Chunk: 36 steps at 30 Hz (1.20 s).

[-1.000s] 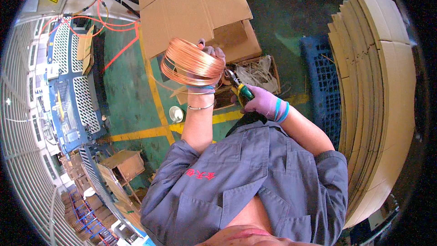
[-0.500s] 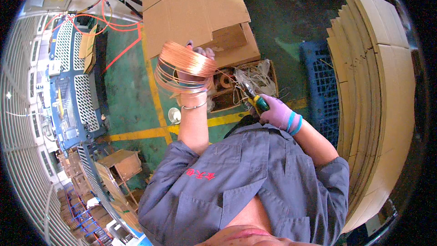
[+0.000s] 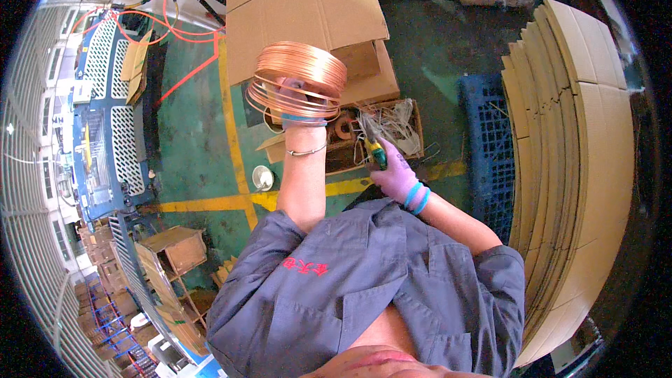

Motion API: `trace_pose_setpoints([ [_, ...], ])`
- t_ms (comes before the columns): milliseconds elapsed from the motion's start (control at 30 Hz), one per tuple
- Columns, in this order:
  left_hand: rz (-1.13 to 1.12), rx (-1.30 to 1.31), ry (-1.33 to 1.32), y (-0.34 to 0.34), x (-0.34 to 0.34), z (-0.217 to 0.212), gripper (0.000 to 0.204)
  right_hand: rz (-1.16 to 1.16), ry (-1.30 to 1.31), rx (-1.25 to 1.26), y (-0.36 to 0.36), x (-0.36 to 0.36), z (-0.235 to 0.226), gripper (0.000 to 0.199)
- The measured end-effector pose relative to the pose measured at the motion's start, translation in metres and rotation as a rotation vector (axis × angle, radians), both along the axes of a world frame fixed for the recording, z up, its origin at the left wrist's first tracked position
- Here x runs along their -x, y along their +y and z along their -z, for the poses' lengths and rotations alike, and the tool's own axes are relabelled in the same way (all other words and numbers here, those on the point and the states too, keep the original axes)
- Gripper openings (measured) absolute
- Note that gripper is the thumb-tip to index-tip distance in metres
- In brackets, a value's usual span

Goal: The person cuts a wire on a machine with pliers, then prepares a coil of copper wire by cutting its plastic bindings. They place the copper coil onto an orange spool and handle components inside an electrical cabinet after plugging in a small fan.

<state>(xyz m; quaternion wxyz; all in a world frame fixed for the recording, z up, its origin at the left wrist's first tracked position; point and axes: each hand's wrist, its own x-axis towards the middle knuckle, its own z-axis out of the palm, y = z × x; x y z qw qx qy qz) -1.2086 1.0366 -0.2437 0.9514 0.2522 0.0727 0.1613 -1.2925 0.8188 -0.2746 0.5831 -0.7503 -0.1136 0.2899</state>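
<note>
A coil of copper wire hangs around my gloved left hand, held up in front of the cardboard boxes. Its upper turns are packed tightly, while the lower ones hang looser around my wrist. My fingers grip the coil from inside and are partly hidden by the wire. Lower and to the right, my right hand, in a purple glove with blue cuff bands, is closed round pliers with green and yellow handles. The jaws point up toward an open box holding pale, tangled strips and a reddish-brown ring.
Large cardboard boxes stand straight ahead. A tall stack of flattened cardboard is at the right, beside a blue plastic pallet. On the green floor, a small white cup stands near yellow lines. An orange hose runs at upper left.
My left hand has lifted the coil slightly and moved it right, turning it more level. My right hand has shifted left with the pliers, which now point more upright.
</note>
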Motion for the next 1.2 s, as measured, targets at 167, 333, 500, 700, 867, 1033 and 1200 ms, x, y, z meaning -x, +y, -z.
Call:
trace_pose_setpoints([
  [167,-0.121,-0.211,0.062,-0.006,-0.012,0.011,0.042,0.163,-0.051,0.032,0.033,0.001,0.017,0.076],
  [333,-0.041,-0.051,-0.011,-0.003,-0.017,0.013,0.043,0.244,0.084,0.033,0.044,-0.004,0.026,0.074],
  [500,-0.003,0.028,-0.04,-0.002,-0.02,0.014,0.045,0.241,0.196,0.073,0.044,-0.004,0.02,0.076],
  [700,0.051,0.162,-0.069,-0.002,-0.021,0.017,0.048,0.285,0.042,0.172,0.052,-0.012,0.009,0.064],
  [867,0.164,0.135,-0.245,0.003,-0.023,0.018,0.051,0.213,0.113,0.176,0.056,-0.028,0.027,0.056],
  [1033,0.02,-0.105,-0.086,0.017,-0.027,0.039,0.048,0.251,-0.086,0.255,0.055,-0.033,0.037,0.049],
  [1200,-0.367,-1.055,0.276,0.024,-0.03,0.062,0.035,0.231,0.252,-0.093,0.062,-0.031,0.093,0.024],
])
